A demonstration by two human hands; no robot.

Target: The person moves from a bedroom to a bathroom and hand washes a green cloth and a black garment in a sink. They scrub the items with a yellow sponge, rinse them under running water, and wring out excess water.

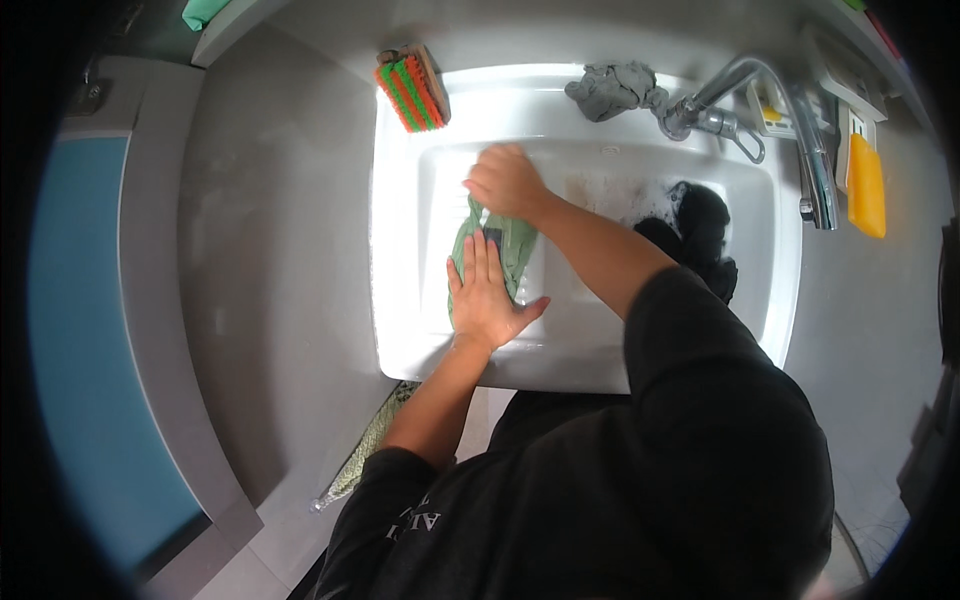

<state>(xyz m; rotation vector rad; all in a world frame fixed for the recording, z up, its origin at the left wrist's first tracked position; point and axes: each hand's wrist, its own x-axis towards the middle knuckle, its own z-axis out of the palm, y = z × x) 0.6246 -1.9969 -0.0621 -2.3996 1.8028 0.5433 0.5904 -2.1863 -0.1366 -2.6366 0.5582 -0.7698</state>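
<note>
A wet green cloth [517, 251] lies bunched over the ribbed left side of a white sink [409, 360]. My left hand [484, 296] presses flat on its lower part, palm down, fingers stretched and thumb out to the side. By the fingertips a small dark patch [493, 237] shows on the fabric. My right hand [506, 180] is curled over the cloth's far end, slightly blurred; its fingers hide what lies beneath. Wet black cloth [701, 217] rests in the basin's right part, with some suds on it.
An orange-and-green bristle brush [411, 94] stands on the back left rim. Crumpled grey cloth [615, 90] sits near the chrome faucet [780, 67], whose spout arches over the right rim. Beyond it, a yellow bar [866, 186] hangs by a white wall holder [855, 124].
</note>
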